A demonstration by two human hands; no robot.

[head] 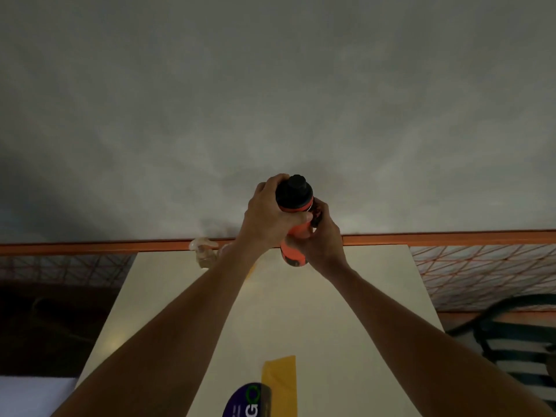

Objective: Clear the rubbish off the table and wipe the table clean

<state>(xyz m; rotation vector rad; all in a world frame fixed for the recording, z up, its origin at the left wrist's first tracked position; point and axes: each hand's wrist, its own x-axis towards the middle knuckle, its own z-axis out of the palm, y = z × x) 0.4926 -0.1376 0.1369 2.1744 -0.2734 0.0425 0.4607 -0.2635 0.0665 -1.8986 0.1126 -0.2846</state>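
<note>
Evidently both hands grip an orange plastic bottle with a black cap [294, 212], lifted above the pale counter [346, 311]: left hand [267, 216] wrapping its neck, right hand [323, 236] curled round its body. A yellow paper strip [279, 377] and purple round packet [245, 401] remain; wiping looks not yet started.

I see the bottle [294, 218] held above the far edge of the table [346, 311] between both grips, left grip [270, 215] on its left, right grip [322, 239] on its right, spray bottle [204, 251] left of them.
</note>
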